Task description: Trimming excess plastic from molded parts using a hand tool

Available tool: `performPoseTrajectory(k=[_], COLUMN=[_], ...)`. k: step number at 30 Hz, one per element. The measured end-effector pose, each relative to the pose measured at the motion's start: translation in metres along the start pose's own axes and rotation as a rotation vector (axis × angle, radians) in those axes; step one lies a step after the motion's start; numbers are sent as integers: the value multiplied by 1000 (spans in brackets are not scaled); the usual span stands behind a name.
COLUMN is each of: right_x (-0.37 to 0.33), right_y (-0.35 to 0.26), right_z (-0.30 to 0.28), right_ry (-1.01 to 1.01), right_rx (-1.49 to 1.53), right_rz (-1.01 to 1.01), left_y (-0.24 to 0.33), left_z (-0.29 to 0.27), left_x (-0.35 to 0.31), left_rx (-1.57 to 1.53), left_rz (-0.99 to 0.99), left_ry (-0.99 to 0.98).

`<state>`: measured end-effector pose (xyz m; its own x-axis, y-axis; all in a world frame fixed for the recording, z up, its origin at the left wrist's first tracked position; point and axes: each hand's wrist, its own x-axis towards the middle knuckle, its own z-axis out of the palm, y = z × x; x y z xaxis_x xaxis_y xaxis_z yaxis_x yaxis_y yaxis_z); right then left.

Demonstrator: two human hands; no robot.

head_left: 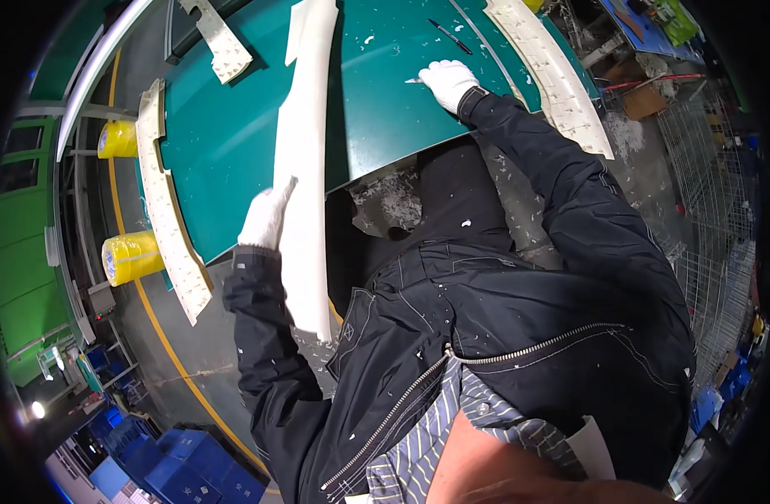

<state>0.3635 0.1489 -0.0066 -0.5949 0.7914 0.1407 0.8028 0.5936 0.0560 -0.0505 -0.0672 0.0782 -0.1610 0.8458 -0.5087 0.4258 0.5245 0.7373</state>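
A long, smooth cream-white trim panel (305,160) lies lengthwise over the green table, its near end jutting past the edge toward my body. My left hand (265,220), in a white glove, grips the panel's left edge with the thumb on top; its other fingers are partly hidden. Farther right, my white-gloved right hand (450,86) is closed above the table. A thin pale pointed tool tip (413,81) sticks out leftward from that fist; the handle is hidden, so I cannot tell its exact kind.
The green table (393,113) carries white shavings and a dark pen (449,37). Other cream trim pieces lie at the left edge (165,202), far left (221,46) and right (557,76). Yellow tape rolls (133,256) sit left; a wire cage (712,168) stands right.
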Motion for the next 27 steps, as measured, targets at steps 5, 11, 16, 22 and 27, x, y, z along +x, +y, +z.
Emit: performPoseTrajectory(k=[5,11,16,22,27], right_x=[4,47,87,108,113], right_y=[12,14,9,-7,-17], right_z=[10,9,-5,-12,-18], right_ry=[21,229,197,211,185], right_rx=[229,726,873,1307,927], right_rz=[106,363,295,312,199], left_y=[-47,-50,-59,-52,-63], left_z=[23,57,68,75,77], left_x=[-81,-160,-168,-174,-175], left_rx=[-470,-873,-950,-1010,-1076], left_rz=[-81,-165,-171,-174,-172], left_ry=[-169,-347,-371,-341,-362])
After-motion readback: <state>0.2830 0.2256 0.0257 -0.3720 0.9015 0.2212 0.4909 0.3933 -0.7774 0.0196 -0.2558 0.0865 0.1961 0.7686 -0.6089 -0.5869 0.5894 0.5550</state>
